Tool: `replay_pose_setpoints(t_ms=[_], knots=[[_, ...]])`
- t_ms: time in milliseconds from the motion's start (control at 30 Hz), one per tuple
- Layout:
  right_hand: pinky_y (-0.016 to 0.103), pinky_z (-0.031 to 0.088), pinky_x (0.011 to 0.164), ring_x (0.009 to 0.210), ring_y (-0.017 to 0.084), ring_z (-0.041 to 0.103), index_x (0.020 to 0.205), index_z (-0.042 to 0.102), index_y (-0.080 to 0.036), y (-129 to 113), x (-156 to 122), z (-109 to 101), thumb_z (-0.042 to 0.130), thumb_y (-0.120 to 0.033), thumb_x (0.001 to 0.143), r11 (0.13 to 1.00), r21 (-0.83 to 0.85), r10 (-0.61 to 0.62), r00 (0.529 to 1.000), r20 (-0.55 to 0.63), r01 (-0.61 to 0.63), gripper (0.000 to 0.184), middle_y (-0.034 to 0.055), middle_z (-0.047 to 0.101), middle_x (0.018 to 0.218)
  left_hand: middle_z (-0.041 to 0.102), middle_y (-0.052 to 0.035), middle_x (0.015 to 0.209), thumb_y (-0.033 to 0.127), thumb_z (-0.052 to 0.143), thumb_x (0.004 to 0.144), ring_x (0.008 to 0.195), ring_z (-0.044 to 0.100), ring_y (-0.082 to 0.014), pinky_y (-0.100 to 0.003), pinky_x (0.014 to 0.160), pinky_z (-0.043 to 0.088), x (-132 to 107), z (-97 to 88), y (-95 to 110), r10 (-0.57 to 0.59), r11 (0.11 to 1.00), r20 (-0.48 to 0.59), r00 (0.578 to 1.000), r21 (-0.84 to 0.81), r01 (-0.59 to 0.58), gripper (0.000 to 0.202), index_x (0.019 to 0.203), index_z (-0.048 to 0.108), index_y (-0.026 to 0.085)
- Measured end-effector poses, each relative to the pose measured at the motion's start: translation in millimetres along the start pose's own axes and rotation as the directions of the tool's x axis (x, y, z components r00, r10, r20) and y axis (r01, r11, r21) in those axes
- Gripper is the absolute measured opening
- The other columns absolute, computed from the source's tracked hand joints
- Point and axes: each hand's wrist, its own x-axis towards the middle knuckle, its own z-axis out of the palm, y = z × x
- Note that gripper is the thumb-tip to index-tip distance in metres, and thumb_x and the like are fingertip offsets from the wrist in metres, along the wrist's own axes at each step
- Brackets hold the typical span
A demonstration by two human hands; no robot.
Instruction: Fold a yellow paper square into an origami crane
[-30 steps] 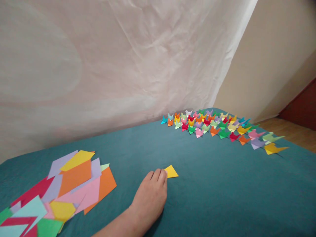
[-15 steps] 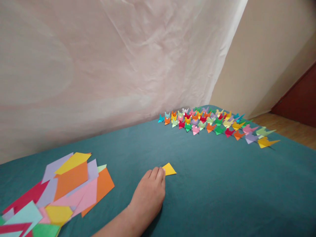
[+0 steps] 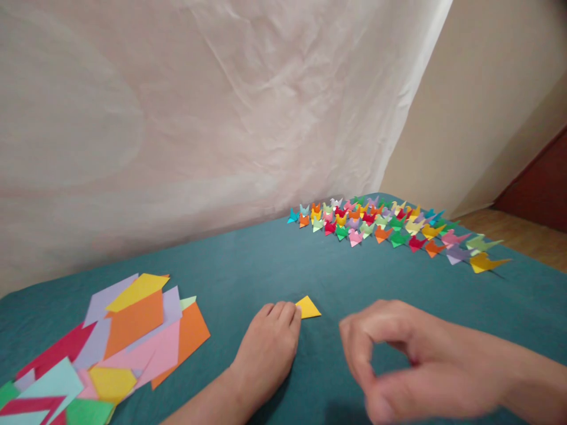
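Observation:
My left hand (image 3: pixel 269 339) rests on the cloth with its fingers together and pressed down on a small folded piece of yellow paper (image 3: pixel 309 307). A pointed corner of that paper sticks out to the right of the fingertips; the rest is hidden beneath them. Held above the table to the right, my right hand (image 3: pixel 411 360) is slightly blurred. Its fingers curl round toward the thumb in a ring, and nothing shows inside them. A gap separates it from the yellow paper.
On the left lies a loose pile of coloured paper sheets (image 3: pixel 135 324). Several rows of folded paper birds (image 3: pixel 383 235) stand at the back right of the green-covered table (image 3: pixel 239 260). A pale sheet (image 3: pixel 230 118) hangs behind the table.
My right hand has come into view from the right, fingers curled. The left hand stays on the yellow paper. The whole view has shifted slightly.

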Motion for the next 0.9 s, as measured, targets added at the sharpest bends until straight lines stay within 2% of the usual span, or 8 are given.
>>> replay_pose_setpoints(t_ms=[67,100,233,333,433,600,767,900], knots=[[0.025,0.047,0.070,0.071,0.013,0.058,0.083,0.063,-0.019,-4.9,47.8,-29.0,0.055,-0.031,0.088,1.000,-0.006,0.003,1.000,-0.014,-0.003,0.015,0.0005,0.065,0.076,0.060,-0.0085,0.093,0.018,0.046,0.091,0.089,0.058,-0.0234,-0.038,0.076,0.047,1.3,0.0,-1.1,-0.006,1.000,-0.026,1.000,-0.022,0.005,0.018,0.103,0.058,0.013],[0.023,0.046,0.067,0.070,0.013,0.057,0.080,0.062,-0.017,-3.5,67.1,-36.8,0.053,-0.027,0.088,1.000,-0.026,-0.014,0.996,-0.084,0.012,0.016,0.0006,0.064,0.075,0.060,-0.0076,0.091,0.020,0.046,0.091,0.086,0.058,-0.0229,-0.038,0.074,0.047,2.1,0.1,-2.1,-0.008,1.000,-0.034,0.999,-0.030,0.007,0.016,0.099,0.059,0.014],[0.025,0.045,0.075,0.080,0.014,0.058,0.087,0.065,-0.016,21.8,106.5,-30.4,0.048,-0.010,0.085,0.987,-0.157,-0.044,0.989,-0.139,0.022,0.018,0.0043,0.064,0.086,0.059,-0.0052,0.086,0.020,0.045,0.092,0.080,0.058,-0.0207,-0.036,0.070,0.047,4.7,0.2,-7.6,-0.002,0.999,-0.041,0.999,-0.042,0.000,0.015,0.093,0.059,0.016],[0.026,0.046,0.076,0.080,0.014,0.058,0.090,0.064,-0.016,41.0,114.8,-15.9,0.051,-0.005,0.078,0.979,-0.203,-0.038,0.987,-0.156,0.005,0.021,0.0048,0.063,0.090,0.059,-0.0049,0.085,0.015,0.043,0.092,0.080,0.057,-0.0199,-0.035,0.070,0.046,4.8,0.7,-11.1,0.011,0.999,-0.036,0.999,-0.040,-0.012,0.017,0.092,0.059,0.016],[0.022,0.046,0.067,0.071,0.012,0.057,0.088,0.063,-0.015,48.4,121.7,-11.5,0.054,-0.006,0.076,0.979,-0.201,0.002,0.995,-0.098,-0.022,0.018,0.0037,0.062,0.085,0.059,-0.0054,0.089,0.011,0.043,0.091,0.082,0.057,-0.0193,-0.034,0.073,0.046,3.9,1.9,-13.2,0.025,0.999,-0.033,0.999,-0.040,-0.026,0.017,0.096,0.059,0.016],[0.020,0.042,0.056,0.060,0.011,0.055,0.083,0.062,-0.015,49.0,125.6,-14.2,0.055,-0.011,0.076,0.977,-0.184,0.102,0.995,-0.013,-0.103,0.011,0.0005,0.062,0.071,0.060,-0.0064,0.096,0.011,0.045,0.091,0.090,0.057,-0.0200,-0.035,0.079,0.046,2.7,2.5,-15.7,0.029,0.998,-0.066,0.997,-0.045,-0.032,0.021,0.108,0.057,0.016],[0.019,0.039,0.051,0.059,0.012,0.056,0.089,0.058,-0.016,44.6,113.1,-12.7,0.056,-0.010,0.073,0.968,-0.111,0.224,0.974,-0.025,-0.225,0.017,-0.0008,0.062,0.068,0.060,-0.0056,0.099,0.014,0.044,0.092,0.091,0.056,-0.0195,-0.034,0.080,0.044,2.1,4.4,-17.4,0.018,0.997,-0.076,0.997,-0.069,-0.024,0.021,0.108,0.057,0.018],[0.019,0.040,0.053,0.062,0.011,0.055,0.086,0.055,-0.017,39.0,99.7,-9.4,0.052,-0.011,0.077,0.979,-0.052,0.194,0.981,-0.023,-0.195,0.012,-0.0007,0.061,0.072,0.060,-0.0039,0.099,0.017,0.045,0.093,0.090,0.056,-0.0180,-0.032,0.079,0.043,2.3,8.7,-18.5,0.010,0.994,-0.099,0.995,-0.107,-0.020,0.021,0.108,0.058,0.020]])
